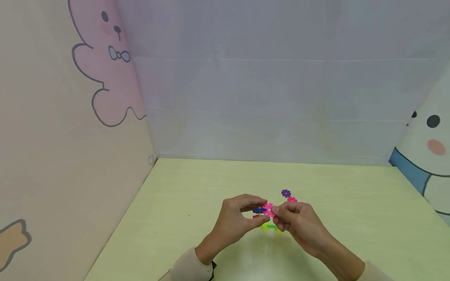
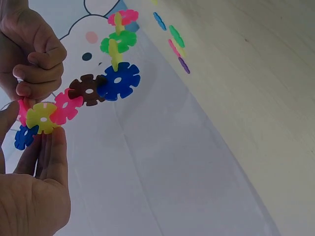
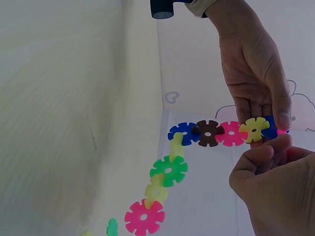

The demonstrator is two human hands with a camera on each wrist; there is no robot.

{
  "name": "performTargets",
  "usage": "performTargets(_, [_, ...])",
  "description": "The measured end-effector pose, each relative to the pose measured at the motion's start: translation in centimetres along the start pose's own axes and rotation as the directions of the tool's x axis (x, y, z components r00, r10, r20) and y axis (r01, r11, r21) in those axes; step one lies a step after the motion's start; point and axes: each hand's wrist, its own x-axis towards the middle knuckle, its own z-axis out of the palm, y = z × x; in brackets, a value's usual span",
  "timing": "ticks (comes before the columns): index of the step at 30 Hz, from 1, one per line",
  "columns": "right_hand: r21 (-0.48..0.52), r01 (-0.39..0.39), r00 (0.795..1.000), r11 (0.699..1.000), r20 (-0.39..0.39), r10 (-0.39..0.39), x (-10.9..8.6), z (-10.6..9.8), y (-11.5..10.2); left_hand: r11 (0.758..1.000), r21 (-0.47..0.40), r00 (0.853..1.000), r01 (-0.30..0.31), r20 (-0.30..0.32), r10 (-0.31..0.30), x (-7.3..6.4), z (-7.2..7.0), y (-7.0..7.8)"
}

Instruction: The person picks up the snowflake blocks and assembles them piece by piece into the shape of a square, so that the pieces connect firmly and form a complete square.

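A chain of notched, flower-shaped plastic discs (image 3: 207, 133) hangs in the air between the hands, with blue, brown, pink, yellow and green pieces slotted together. My left hand (image 1: 233, 218) holds its end between thumb and fingers, near a yellow disc (image 2: 43, 118) and a blue disc (image 2: 25, 137). My right hand (image 1: 304, 224) pinches a pink disc (image 1: 268, 209) at that same end, right against the blue one. In the right wrist view the far end of the chain droops to another pink disc (image 3: 144, 217). Fingers partly hide where the held discs meet.
Loose discs lie on the pale yellow table (image 1: 175, 195) beyond the right hand, among them a purple disc (image 1: 286, 193). The left wrist view also shows a loose green disc (image 2: 176, 36). Cloth walls (image 1: 274, 97) with cartoon animals border the table's back and sides.
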Motion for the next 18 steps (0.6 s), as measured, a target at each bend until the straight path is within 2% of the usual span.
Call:
performTargets(5, [0.006,0.014,0.999,1.0,0.03,-0.014,-0.1,0.1,-0.1,1.0,-0.003,1.0,0.016,-0.003,-0.016,0.0,0.1,0.1])
performTargets(12, [-0.007,-0.013,0.998,1.0,0.059,0.013,-0.1,0.1,-0.4,1.0,0.006,1.0,0.017,-0.002,-0.017,-0.2,0.1,0.2])
performTargets(15, [-0.079,-0.003,0.996,0.997,0.083,0.01,-0.1,-0.1,-0.7,1.0,0.021,1.0,-0.003,0.008,0.003,-0.3,0.0,0.2])
performTargets(18, [-0.217,0.028,0.998,0.976,0.068,-0.014,-0.1,-0.7,-1.2,1.0,0.031,1.0,-0.004,0.006,0.003,-0.3,-0.1,0.2])
